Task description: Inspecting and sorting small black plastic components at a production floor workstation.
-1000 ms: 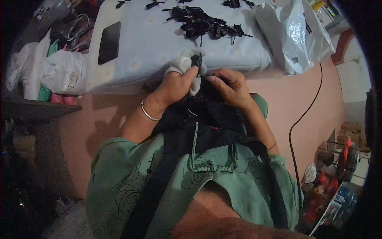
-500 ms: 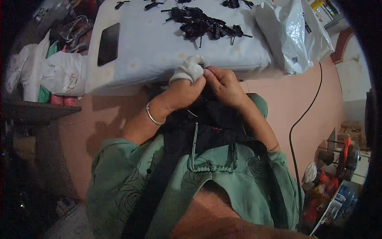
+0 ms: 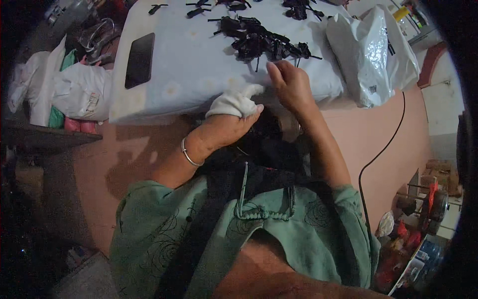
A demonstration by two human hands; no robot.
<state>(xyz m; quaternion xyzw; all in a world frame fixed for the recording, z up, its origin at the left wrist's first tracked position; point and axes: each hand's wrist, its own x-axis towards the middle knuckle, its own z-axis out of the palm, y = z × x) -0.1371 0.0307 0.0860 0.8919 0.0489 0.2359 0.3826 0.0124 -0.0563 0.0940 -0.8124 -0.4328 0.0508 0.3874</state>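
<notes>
White cloth (image 3: 231,104) covers the fingers of my left hand (image 3: 219,130), in front of the table's near edge. One covered finger stretches forward and the bare thumb stands apart from it; nothing shows between them. A silver bangle (image 3: 189,151) circles that wrist. My right hand (image 3: 295,84) is over the near edge of the table, its foremost fingers apart and nothing seen in them. Just beyond its fingertips lies a heap of small black pieces (image 3: 249,40) with thin stems, their exact kind unclear. More black pieces (image 3: 297,7) lie farther back.
A dark phone (image 3: 140,60) lies at the left of the white-covered table (image 3: 184,65). To the right stands a white plastic bag (image 3: 361,60); more bags (image 3: 82,92) sit at left. A black cable (image 3: 383,144) runs down the right side, by assorted clutter (image 3: 406,239).
My hands were together with fingers pinched at a small dark thing. Now they are apart: the right has moved forward toward the black heap, while the left stays near its place.
</notes>
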